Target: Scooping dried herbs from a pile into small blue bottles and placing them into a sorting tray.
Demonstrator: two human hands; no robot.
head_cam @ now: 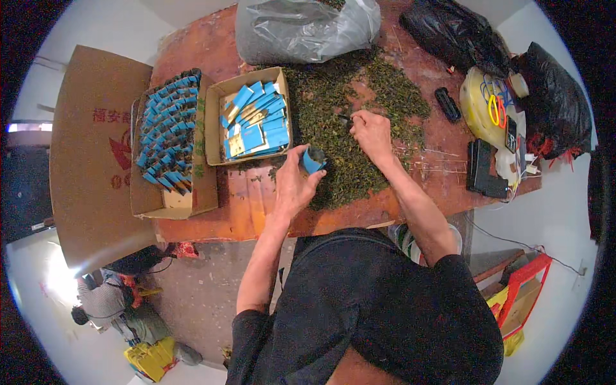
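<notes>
My left hand (pixel 292 185) grips a small blue paper packet (pixel 312 163), its mouth spread and dark material visible inside. Over the pile of dried leaves (pixel 332 159), my right hand (pixel 371 134) has its fingers pinched on a small dark object (pixel 345 119); whether it is a tool or a clump of leaves I cannot tell. Left of the leaves stands an open cardboard box (pixel 211 144) with loose, flat blue packets (pixel 260 122). Farther left, another cardboard box (pixel 207 192) carries rows of upright blue packets (pixel 168 127) with dark leaf at their tops.
A clear plastic bag (pixel 308 31) sits at the table's far side, near a black bag (pixel 455 33). On the right are a yellowish round container (pixel 474 103), orange-handled scissors (pixel 495 109) and black devices (pixel 481 168). A large carton (pixel 98 159) stands left; a person (pixel 103 301) is beyond it.
</notes>
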